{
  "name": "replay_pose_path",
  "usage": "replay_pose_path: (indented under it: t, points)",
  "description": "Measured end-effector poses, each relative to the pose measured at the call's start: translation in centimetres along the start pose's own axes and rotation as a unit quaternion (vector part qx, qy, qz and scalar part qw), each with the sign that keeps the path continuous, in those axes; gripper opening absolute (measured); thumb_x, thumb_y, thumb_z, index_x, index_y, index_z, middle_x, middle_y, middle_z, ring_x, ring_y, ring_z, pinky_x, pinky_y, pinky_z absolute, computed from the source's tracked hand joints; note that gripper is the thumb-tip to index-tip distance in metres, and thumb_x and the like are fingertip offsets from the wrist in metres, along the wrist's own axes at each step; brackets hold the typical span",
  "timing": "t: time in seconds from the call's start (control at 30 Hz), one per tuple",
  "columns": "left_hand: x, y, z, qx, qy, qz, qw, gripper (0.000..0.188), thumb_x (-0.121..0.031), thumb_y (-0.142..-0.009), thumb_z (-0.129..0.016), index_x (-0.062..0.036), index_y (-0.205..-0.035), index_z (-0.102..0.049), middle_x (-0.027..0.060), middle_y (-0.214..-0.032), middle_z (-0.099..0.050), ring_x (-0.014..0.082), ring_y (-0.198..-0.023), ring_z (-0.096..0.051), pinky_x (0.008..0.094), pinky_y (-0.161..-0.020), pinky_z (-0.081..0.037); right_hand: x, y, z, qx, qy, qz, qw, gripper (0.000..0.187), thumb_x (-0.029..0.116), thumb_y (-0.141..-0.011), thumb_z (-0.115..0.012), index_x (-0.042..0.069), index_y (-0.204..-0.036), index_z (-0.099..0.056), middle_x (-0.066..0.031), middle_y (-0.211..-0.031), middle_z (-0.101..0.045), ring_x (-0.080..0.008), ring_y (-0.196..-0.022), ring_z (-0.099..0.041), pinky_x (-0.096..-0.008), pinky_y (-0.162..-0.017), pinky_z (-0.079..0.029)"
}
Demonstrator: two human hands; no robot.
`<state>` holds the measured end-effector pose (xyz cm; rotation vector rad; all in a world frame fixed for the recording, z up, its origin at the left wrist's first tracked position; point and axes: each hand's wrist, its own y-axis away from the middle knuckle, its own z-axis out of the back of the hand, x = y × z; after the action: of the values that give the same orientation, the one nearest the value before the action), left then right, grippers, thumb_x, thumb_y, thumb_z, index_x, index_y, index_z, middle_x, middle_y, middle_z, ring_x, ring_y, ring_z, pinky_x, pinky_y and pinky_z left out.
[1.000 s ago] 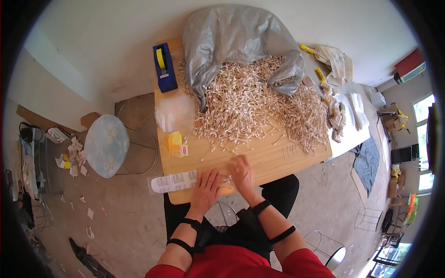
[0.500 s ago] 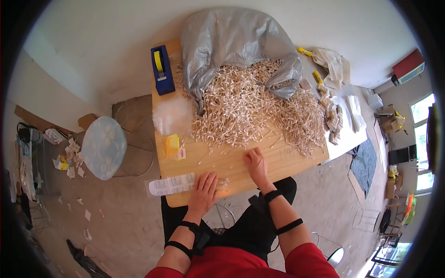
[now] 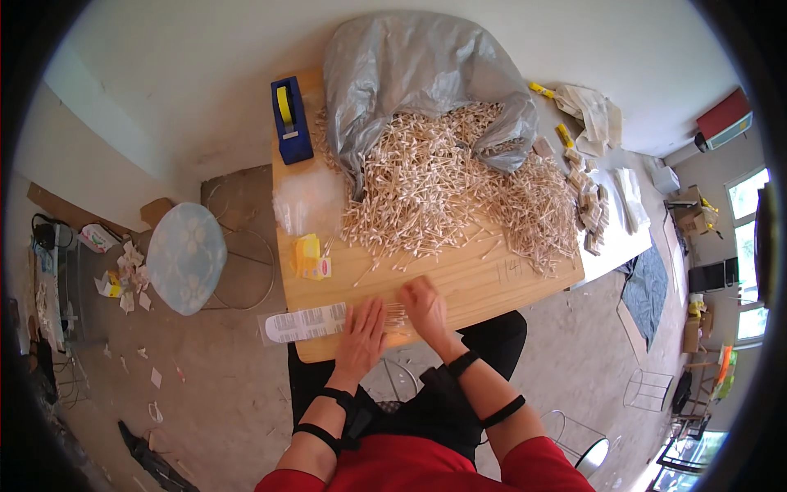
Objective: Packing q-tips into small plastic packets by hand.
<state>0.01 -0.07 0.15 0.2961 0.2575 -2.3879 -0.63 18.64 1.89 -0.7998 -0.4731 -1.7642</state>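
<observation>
left hand flat, right hand curled, hold unclear, over wooden table; littered floor

Printed card, one: white with grey print, long, rounded at its left end, in a clear sleeve projecting past that end; flat, slightly aslant, along the table's near edge. Cotton swabs, small group: pale sticks, white tips; loosely side by side, lying to the card's right; exact count unclear.
</observation>
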Motion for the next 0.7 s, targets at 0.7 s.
replay_pose_path:
  t: [0.7]
  points:
    - [-0.1, -0.2, -0.1, -0.001, 0.006, -0.013, 1.0, 0.062, -0.022, -0.089, -0.058, 0.0034, -0.143, -0.041, 0.0163, -0.154, -0.037, 0.032, -0.145, -0.031, 0.0524, -0.12, -0.023, -1.8, -0.8, 2.0, 0.045, 0.071, 0.094, 0.992, 0.006, 0.012, -0.084, -0.064, 0.007, -0.088, -0.067, -0.0101, -0.09, -0.061, -0.0318, -0.089, -0.063, -0.042, -0.072, -0.052]
